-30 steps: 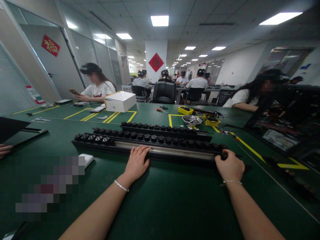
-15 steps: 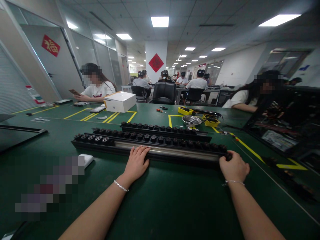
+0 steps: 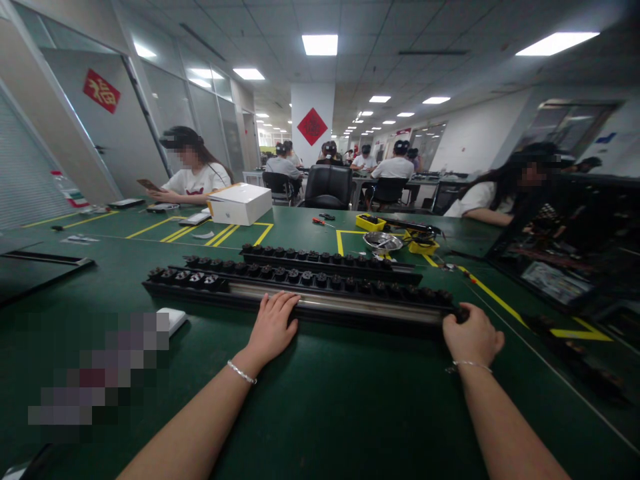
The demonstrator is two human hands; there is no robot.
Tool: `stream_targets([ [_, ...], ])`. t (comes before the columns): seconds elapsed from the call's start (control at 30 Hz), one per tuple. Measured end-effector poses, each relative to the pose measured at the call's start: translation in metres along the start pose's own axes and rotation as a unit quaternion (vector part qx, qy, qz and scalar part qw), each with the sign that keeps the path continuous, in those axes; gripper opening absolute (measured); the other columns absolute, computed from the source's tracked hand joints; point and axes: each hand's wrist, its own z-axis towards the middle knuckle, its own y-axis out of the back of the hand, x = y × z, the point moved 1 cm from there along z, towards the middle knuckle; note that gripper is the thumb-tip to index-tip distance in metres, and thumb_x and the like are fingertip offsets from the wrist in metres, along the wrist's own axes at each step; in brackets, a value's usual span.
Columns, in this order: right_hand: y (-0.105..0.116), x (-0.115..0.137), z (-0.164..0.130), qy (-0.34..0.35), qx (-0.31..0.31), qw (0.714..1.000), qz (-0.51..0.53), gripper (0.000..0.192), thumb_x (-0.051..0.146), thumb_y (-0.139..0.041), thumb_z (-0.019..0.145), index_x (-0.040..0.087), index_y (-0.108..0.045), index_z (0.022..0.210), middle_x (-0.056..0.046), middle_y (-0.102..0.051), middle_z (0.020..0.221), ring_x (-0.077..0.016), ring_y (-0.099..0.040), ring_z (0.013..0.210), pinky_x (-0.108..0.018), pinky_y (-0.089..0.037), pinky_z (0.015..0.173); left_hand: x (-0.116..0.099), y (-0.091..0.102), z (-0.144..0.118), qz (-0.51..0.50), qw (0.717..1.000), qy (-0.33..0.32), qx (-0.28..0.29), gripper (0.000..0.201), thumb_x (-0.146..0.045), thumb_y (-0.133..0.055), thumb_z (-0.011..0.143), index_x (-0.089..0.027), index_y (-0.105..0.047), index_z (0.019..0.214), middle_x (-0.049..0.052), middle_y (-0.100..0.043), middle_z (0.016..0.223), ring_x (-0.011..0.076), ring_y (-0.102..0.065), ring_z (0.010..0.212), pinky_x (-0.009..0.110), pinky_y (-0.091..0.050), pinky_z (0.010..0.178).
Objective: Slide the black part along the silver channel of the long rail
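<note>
A long black channel [image 3: 340, 301] with a bare metal strip lies across the table in front of me. Several black, socket-like modules are in its left part, some with white markings. My left hand [image 3: 273, 325] rests flat on its front edge near the middle, fingers stretched out and holding nothing. At the right end, my right hand [image 3: 473, 337] is closed, thumb and fingers around a small black module [image 3: 459, 312], which is mostly hidden. Directly behind runs a row of similar black modules [image 3: 295, 275], with another black rail [image 3: 330, 259] beyond it.
On the green table [image 3: 350, 407] stand a white box [image 3: 241, 204], a metal bowl [image 3: 383, 241] and yellow trays [image 3: 370, 222]. A screwdriver [image 3: 323, 222] lies near them. A large dark open frame [image 3: 550, 247] stands at right. People sit opposite at both sides.
My right hand has shifted slightly to the right at the channel's end, its fingers still closed. The left hand has stayed in place on the channel.
</note>
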Motion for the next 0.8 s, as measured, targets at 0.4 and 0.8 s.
stream_targets([
  [0.4,0.0003,0.0006,0.0015,-0.013,0.007,1.000,0.007,0.043,0.031,-0.045,0.075,0.017,-0.057,0.114,-0.013,-0.063,0.109,-0.0301,-0.055,0.105,-0.051,-0.029,0.101,-0.0005,0.0018,0.0005,0.004,1.000,-0.003,0.008,0.047,-0.022,-0.049,0.082,-0.025,-0.048,0.129,0.005,-0.053,0.134,0.0255,-0.040,0.130,0.052,-0.020,0.112],
  [0.8,-0.0008,-0.0026,0.0041,-0.023,-0.011,1.000,0.005,0.043,0.034,-0.050,0.073,0.016,-0.059,0.111,-0.012,-0.064,0.101,-0.0278,-0.057,0.097,-0.048,-0.033,0.099,-0.0013,0.0020,0.0000,0.008,1.000,-0.008,0.006,0.048,-0.021,-0.049,0.082,-0.024,-0.047,0.130,0.004,-0.053,0.134,0.0251,-0.039,0.130,0.051,-0.018,0.113],
])
